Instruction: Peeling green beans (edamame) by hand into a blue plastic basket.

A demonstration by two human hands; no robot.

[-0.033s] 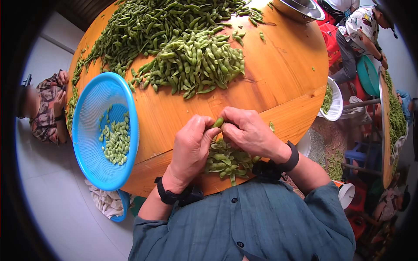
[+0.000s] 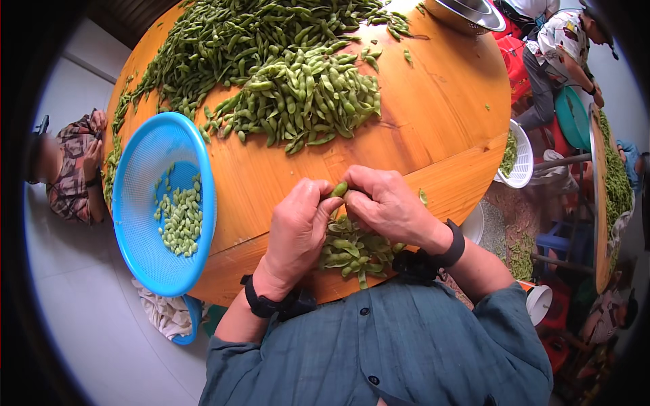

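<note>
Right of the blue basket (image 2: 135,196), here's 1 green pod (image 2: 340,190), pinched between 2 hands! The left hand (image 2: 298,216) has thumb and fingers closed on it, and the right hand (image 2: 386,203) grips it too. Below them, also right of the basket, lies a small heap of pods (image 2: 349,250). Pale green beans (image 2: 181,223) sit inside the basket, while a big pile of pods (image 2: 311,101) spreads beyond it.

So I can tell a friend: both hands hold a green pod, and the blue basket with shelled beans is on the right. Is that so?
Not quite: the head view shows the blue basket with shelled beans on the left. The left hand and right hand do hold a green pod.
</note>
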